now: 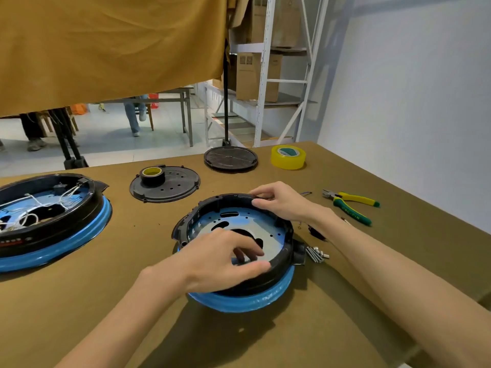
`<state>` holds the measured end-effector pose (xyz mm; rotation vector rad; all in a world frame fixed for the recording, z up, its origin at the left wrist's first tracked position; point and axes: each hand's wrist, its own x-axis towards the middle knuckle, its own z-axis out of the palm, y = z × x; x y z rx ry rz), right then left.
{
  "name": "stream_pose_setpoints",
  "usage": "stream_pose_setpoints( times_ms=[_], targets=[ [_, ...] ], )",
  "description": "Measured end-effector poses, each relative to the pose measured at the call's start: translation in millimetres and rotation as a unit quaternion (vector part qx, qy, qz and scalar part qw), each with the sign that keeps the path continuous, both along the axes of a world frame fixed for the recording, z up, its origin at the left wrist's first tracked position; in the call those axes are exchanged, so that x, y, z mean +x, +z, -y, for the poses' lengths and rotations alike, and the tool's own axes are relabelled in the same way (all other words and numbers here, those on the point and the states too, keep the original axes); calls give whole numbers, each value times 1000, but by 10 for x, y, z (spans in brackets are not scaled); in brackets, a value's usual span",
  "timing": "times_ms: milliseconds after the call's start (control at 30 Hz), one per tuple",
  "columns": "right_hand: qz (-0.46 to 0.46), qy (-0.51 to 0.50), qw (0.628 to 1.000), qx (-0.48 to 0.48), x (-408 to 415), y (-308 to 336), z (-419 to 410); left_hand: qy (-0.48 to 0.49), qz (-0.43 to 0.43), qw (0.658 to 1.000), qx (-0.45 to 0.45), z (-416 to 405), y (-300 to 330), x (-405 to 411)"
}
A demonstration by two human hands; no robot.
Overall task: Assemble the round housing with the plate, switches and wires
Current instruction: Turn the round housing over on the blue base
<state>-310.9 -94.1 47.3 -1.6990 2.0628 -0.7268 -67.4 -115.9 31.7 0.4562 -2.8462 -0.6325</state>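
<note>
Gripping housing [233, 261] rim, both hands.

A mustard curtain [111, 46] hangs beside white metal shelving [265, 75] stacked with cardboard boxes [255, 75], against a pale wall [411, 88].

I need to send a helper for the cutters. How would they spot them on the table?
On the brown table, look right of the round housing, past the right hand. The pliers lie flat near the table's right edge, the only tool with yellow-and-green handles.
</note>
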Motion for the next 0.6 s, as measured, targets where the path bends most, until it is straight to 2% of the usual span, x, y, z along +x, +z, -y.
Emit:
stream_pose_setpoints(
  times_ms=[133, 267, 333, 467, 600],
  targets=[
    [-49, -64, 997, -22, 20, -134, -240, 21, 65, 997, -29, -62, -25, -60],
    [-24, -36, 998, -37, 86, -174, -432, 2, 130, 991, 41, -199, -10, -49],
    [-4, -27, 999, -30, 116, -170, -470, -2, 128, 990, 67, -200, 24, -36],
    [22, 16, 999, -28, 139, -228, -541, 35, 62, 997, 10, -199, 6, -12],
    [77, 37, 996, -28, 69, -208, -503, 23, 109, 993, -39, -243, -80, -52]
  ],
)
